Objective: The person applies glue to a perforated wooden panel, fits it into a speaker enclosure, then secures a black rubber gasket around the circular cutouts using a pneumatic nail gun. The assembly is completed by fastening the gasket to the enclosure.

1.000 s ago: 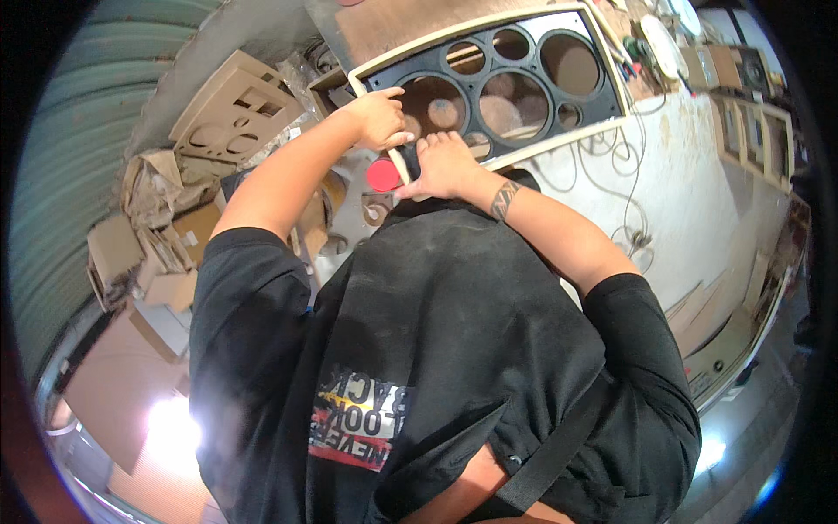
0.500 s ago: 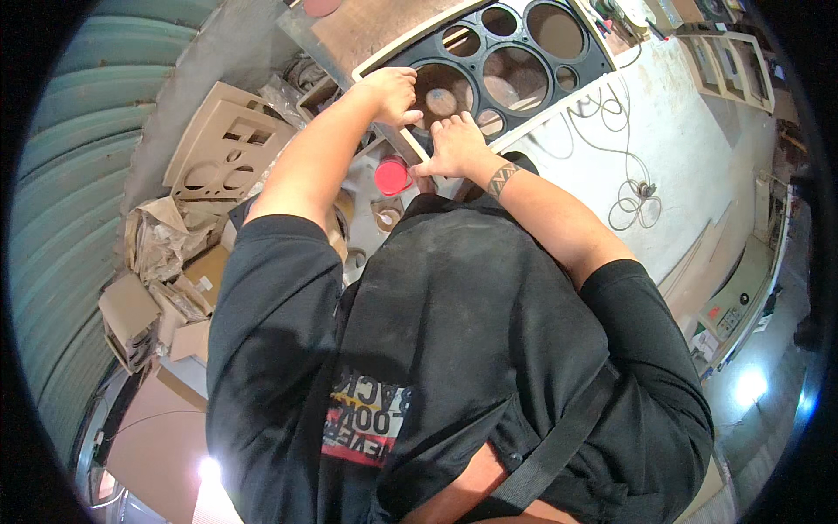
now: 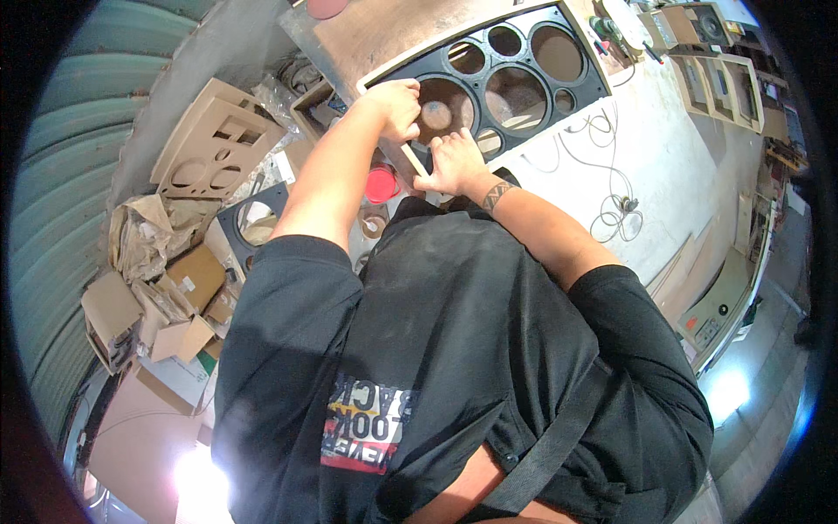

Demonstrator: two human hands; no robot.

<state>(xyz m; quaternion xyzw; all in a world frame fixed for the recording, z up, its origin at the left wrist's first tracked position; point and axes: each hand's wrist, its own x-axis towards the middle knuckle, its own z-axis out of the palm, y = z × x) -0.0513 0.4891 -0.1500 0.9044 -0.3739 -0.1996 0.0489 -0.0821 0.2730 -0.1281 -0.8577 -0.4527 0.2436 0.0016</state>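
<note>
A wooden speaker box (image 3: 406, 158) lies in front of me on the worktable, face up. Set inside its pale rim is a black panel (image 3: 590, 82) with several round holes of different sizes. My left hand (image 3: 397, 109) is closed over the box's left end, its fingers curled at the rim. Closer to me, my right hand (image 3: 456, 164) grips the near left corner, fingers over the black panel and thumb along the wooden rim. Part of the corner is hidden under both hands. A round red lid (image 3: 381, 185) shows below, between my arms.
A loose cable (image 3: 618, 205) coils on the pale worktable (image 3: 559, 196) to the right. A green power tool (image 3: 601, 26) lies beyond the box. Another wooden frame (image 3: 751, 92) stands far right. Cut-out wooden panels (image 3: 205, 157) and cardboard boxes (image 3: 194, 272) crowd the left side.
The whole view has shifted slightly, baring more of the left-hand clutter. Both hands keep their hold at the box's left end, with the left hand now nearer the right.
</note>
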